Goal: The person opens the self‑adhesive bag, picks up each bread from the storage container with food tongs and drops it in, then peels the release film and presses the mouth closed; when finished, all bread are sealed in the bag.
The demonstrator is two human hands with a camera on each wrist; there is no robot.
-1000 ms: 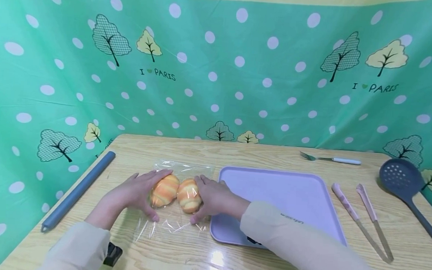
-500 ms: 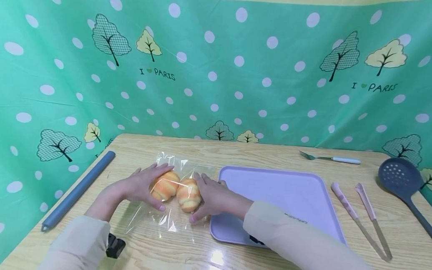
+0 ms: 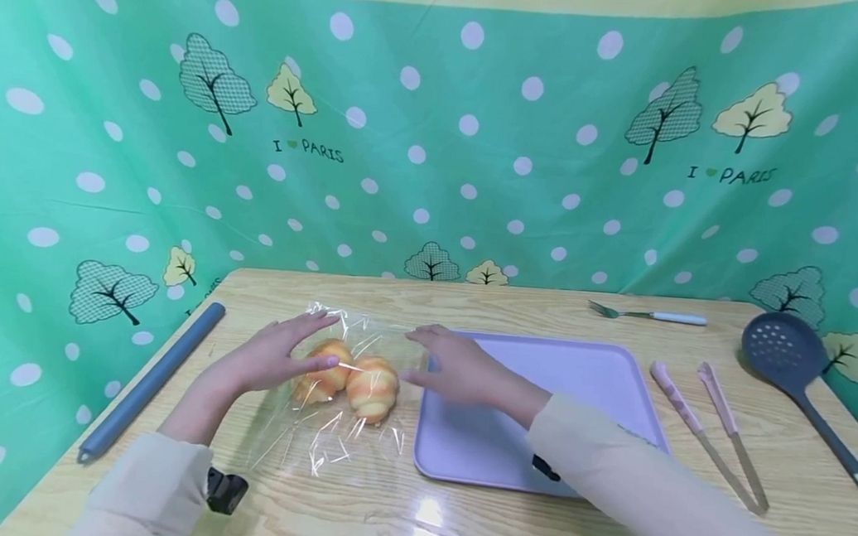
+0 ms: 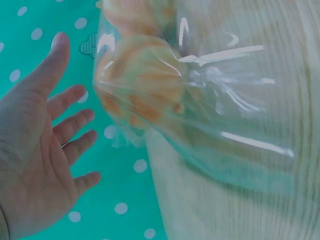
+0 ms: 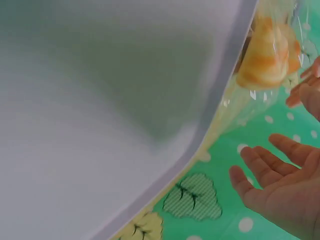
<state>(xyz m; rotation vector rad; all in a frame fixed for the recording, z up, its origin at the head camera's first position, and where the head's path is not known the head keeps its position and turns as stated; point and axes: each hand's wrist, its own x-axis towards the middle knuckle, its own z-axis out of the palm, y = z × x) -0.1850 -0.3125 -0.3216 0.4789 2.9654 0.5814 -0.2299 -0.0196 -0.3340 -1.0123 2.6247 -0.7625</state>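
Note:
Two striped bread rolls, a left roll (image 3: pixel 320 381) and a right roll (image 3: pixel 373 389), lie side by side under a clear plastic bag (image 3: pixel 334 448) on the table. My left hand (image 3: pixel 273 355) hovers over the left roll's edge with fingers and thumb spread; the left wrist view shows its palm apart from the bag. Just right of the right roll, my right hand (image 3: pixel 459 366) is held with relaxed, extended fingers over the left edge of the lilac tray (image 3: pixel 558 352). In the right wrist view the right hand's palm holds nothing.
A grey-blue rod (image 3: pixel 152 381) lies along the table's left edge. On the right are pink-handled tongs (image 3: pixel 716 438), a fork (image 3: pixel 650 315) at the back and a dark slotted skimmer (image 3: pixel 785 351). A patterned green cloth (image 3: pixel 438 136) hangs behind.
Both hands have let go of the rolls. My right hand has drawn back rightward, and the left has lifted off slightly. The rolls have shifted a little and the bag's creases differ.

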